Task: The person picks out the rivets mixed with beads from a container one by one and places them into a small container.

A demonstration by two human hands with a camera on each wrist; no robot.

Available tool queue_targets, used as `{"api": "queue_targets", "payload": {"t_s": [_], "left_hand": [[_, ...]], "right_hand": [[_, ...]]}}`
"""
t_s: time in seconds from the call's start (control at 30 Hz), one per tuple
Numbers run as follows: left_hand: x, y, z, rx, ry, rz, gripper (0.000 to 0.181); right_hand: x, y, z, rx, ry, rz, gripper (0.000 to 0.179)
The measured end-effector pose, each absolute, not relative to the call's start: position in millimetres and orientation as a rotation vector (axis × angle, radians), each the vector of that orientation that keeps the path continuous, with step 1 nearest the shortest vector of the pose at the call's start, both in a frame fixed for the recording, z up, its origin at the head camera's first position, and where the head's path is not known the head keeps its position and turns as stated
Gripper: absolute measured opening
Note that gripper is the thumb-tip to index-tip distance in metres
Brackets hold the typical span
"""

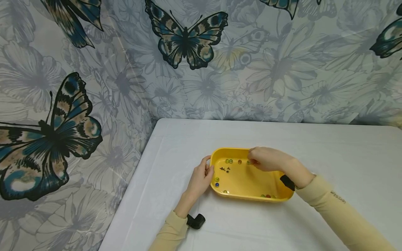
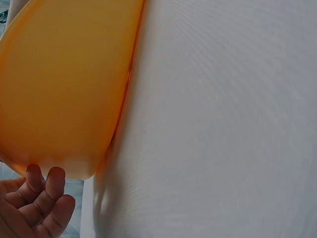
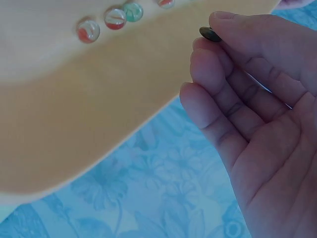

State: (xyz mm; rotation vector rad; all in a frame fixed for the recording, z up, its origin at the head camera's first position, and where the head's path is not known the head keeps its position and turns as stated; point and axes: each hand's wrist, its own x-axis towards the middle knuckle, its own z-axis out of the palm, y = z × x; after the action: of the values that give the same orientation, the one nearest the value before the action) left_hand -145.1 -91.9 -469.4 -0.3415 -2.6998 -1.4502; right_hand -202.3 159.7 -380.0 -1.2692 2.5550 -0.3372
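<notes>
A yellow tray (image 1: pixel 242 179) with raised sides stands on the table. My left hand (image 1: pixel 201 177) holds it by its left end; in the left wrist view, curled fingertips (image 2: pixel 55 181) touch the tray's outer wall (image 2: pixel 69 84). Over the tray's back right part is my right hand (image 1: pixel 270 159). Between thumb and forefinger it pinches a small, dark, shiny oval piece (image 3: pixel 210 34), whose kind I cannot tell. Several glass marbles (image 3: pixel 115 19) lie along the tray's sides, among them a blue marble (image 1: pixel 217 184). Tiny dark pieces (image 1: pixel 222 168) lie in the left part.
A white cloth (image 1: pixel 176 139) covers the table under the tray. Behind and to the left hangs a backdrop (image 1: pixel 207 87) with flowers and butterflies. Black wrist cameras sit on both wrists; the left camera (image 1: pixel 196 221) is just above the cloth.
</notes>
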Motion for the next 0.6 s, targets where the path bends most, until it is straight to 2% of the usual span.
{"api": "queue_targets", "payload": {"t_s": [0.2,0.6], "left_hand": [[-145.1,-91.8,-469.3,-0.348,-2.699,-1.447,0.039],[-145.3,-91.7,-470.5,-0.34,-2.698,-1.449,0.039]], "right_hand": [[-200.4,168.4,-374.1,-1.227,2.581,-0.331,0.021],[-197.5,189.0,-369.7,-1.209,2.616,-0.326,0.024]]}}
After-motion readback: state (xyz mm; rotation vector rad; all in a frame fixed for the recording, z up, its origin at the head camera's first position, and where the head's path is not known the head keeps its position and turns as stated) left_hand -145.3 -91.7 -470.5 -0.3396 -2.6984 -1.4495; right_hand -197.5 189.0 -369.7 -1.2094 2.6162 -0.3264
